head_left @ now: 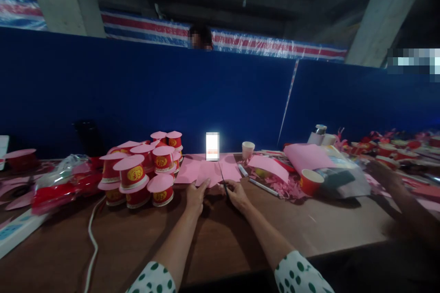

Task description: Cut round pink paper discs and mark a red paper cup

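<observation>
Pink paper (208, 175) is in front of me at the middle of the table. My left hand (196, 196) pinches its near edge between thumb and fingers. My right hand (237, 196) is closed around the dark handles of a pair of scissors (225, 188), whose thin blades point away from me over the paper. Whether the blades are apart is too small to tell. More pink sheets (185, 171) lie beneath and beside the held piece. A bright phone screen (212, 147) stands upright just behind the paper.
Left are stacked red paper cups (135, 176) with pink discs, a plastic bag (65, 190), white cable (91, 233) and power strip (20, 231). Right are a white cup (248, 149), a pen (264, 187), pink shreds (292, 191), a red cup (311, 182) and another person's arm (395, 187).
</observation>
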Action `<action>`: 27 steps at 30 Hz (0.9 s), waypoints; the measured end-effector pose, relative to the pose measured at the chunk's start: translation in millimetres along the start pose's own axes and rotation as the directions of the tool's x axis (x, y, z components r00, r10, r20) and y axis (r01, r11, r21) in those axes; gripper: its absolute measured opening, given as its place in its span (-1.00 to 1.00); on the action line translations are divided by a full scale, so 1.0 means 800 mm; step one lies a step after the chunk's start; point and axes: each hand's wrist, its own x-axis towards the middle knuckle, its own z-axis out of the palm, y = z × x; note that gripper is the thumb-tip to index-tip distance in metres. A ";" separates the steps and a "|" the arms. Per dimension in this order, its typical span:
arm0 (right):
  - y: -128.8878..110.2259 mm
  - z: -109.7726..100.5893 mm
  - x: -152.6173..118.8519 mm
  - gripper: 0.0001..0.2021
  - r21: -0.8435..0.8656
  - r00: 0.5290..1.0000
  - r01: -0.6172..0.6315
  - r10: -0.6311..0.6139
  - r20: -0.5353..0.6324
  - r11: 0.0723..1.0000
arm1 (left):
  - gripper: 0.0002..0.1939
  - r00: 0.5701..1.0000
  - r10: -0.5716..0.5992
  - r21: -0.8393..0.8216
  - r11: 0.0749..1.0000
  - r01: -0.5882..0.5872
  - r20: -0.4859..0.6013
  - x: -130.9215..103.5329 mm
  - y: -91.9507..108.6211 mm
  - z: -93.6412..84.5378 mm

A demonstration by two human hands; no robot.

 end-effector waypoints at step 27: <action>-0.004 -0.001 -0.001 -0.69 -0.026 1.000 0.004 -0.005 -0.008 1.000 | -0.54 1.000 0.009 -0.030 1.000 -0.009 0.026 -0.001 0.002 0.000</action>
